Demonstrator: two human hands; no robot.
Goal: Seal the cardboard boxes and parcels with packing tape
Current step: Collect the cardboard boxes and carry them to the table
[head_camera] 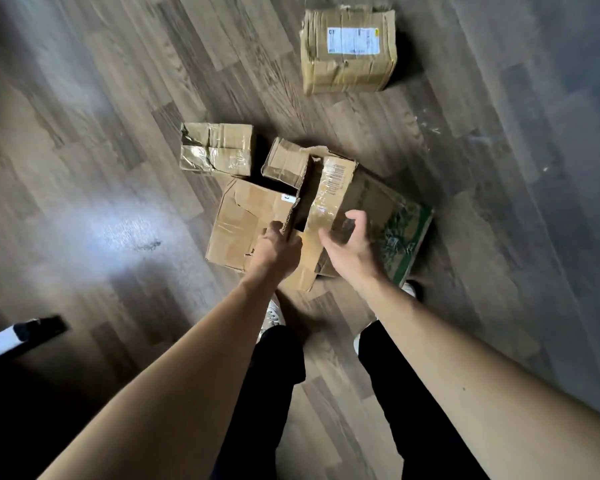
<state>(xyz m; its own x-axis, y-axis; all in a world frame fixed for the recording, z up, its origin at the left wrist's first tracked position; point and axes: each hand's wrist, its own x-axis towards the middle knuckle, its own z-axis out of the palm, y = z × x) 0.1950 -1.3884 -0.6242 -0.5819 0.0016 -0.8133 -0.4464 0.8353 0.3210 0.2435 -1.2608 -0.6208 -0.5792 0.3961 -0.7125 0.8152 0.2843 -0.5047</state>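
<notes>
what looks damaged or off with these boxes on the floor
Several boxes look battered. The small box on the left is ripped along its left edge, the far box is crumpled and torn, and the large box in front gapes open, its left flap creased and torn.

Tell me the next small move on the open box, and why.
Probably lower the right hand onto the right flap and fold it toward the left flap. The left hand grips the left flap's edge, the right hand hovers open, and a dark gap shows between the flaps, so the box cannot be sealed yet.
</notes>
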